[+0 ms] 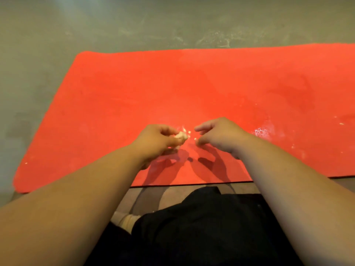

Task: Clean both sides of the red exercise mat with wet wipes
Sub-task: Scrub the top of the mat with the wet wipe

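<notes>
From the head view, your left hand (157, 140) is pinching a crumpled whitish wet wipe (181, 136) at lower centre, probably bunched up to scrub. Your right hand (217, 135) hangs loose, holding nothing. The flat, smooth red foam exercise mat (134, 89) fills mid-frame on the grey concrete floor (115, 20), with a wet sheen at right.
</notes>
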Demonstrator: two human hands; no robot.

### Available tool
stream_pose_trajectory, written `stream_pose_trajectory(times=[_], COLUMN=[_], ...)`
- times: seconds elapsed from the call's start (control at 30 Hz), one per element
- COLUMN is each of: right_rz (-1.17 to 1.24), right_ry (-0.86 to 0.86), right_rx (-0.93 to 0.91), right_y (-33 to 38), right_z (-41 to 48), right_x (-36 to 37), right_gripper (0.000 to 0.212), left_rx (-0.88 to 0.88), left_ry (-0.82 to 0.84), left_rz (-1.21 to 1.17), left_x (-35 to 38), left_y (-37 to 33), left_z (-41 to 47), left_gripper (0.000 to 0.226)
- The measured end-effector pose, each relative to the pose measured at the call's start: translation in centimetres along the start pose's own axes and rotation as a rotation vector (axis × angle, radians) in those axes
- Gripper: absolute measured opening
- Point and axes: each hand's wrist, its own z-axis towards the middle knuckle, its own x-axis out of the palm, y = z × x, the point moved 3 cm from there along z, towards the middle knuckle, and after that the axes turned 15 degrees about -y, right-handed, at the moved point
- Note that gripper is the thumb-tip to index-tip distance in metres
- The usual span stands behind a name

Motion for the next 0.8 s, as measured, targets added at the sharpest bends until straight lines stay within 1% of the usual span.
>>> stream_pose_trajectory(times=[0.03,0.07,0.13,0.2,0.23,0.27,0.33,0.4,0.43,0.47,0.5,0.57,0.6,0.63,0.67,0.7,0.73,0.77,0.8], right_rz=[0.175,0.296,0.478,0.67,0.762,0.82,0.862,0.914,0.949,0.985,1.014,1.002,0.986,0.975,0.966,0.936,0.833,0.656,0.44], right_ry=[0.041,0.065,0.065,0.078,0.092,0.081,-0.036,-0.195,-0.243,-0.248,-0.193,-0.005,0.04,0.034,-0.018,-0.111,-0.236,-0.353,-0.422], right_rx=[0.024,0.031,0.043,0.075,0.091,0.093,0.078,0.092,0.123,0.154,0.173,0.168,0.151,0.144,0.155,0.169,0.164,0.143,0.118], right_y=[0.6,1.0,2.0,2.8,3.0,3.2,3.6,3.9,3.9,3.9,4.1,4.9,5.2,5.5,5.3,4.9,4.0,2.8,1.6], right_z=[-0.7,-1.3,-2.2,-3.0,-3.5,-3.9,-4.2,-4.1,-3.9,-3.7,-3.6,-3.9,-3.8,-3.5,-3.0,-2.4,-1.4,-0.3,0.6], right_x=[0.3,0.4,0.0,-0.7,-0.9,-1.0,-1.1,-1.4,-1.5,-1.5,-1.4,-0.7,-0.3,-0.1,0.1,0.2,0.1,-0.1,-0.2], right_gripper=[0.034,0.029,0.022,0.014,0.012,0.01,0.007,0.015,0.017,0.017,0.013,0.003,0.002,0.003,0.008,0.013,0.016,0.017,0.016], left_rx=[0.013,0.035,0.071,0.09,0.1,0.105,0.1,0.089,0.079,0.072,0.074,0.105,0.121,0.126,0.119,0.109,0.102,0.112,0.136], left_ry=[0.005,-0.005,-0.042,-0.058,-0.052,-0.039,-0.008,-0.006,-0.022,-0.042,-0.057,-0.056,-0.049,-0.045,-0.052,-0.066,-0.084,-0.104,-0.107], left_rz=[-0.015,-0.008,-0.031,-0.112,-0.151,-0.182,-0.21,-0.206,-0.212,-0.22,-0.219,-0.143,-0.104,-0.094,-0.106,-0.116,-0.088,0.017,0.207], left_x=[-0.1,-0.2,-0.7,-1.1,-1.3,-1.3,-1.5,-1.7,-2.0,-2.2,-2.3,-2.1,-1.8,-1.6,-1.6,-1.9,-2.3,-2.9,-3.4], left_y=[-0.8,-1.6,-2.9,-3.8,-4.3,-4.7,-5.5,-6.1,-6.3,-6.5,-6.7,-6.7,-6.6,-6.3,-5.8,-5.1,-4.2,-3.1,-1.7], left_z=[-0.6,-1.1,-1.8,-2.6,-3.1,-3.7,-4.3,-4.2,-4.0,-3.7,-3.5,-3.2,-3.1,-2.8,-2.4,-1.8,-1.2,-0.5,0.2], left_gripper=[0.016,0.014,0.014,0.007,0.008,0.013,0.017,0.016,0.016,0.016,0.016,0.016,0.017,0.016,0.015,0.016,0.017,0.019,0.027])
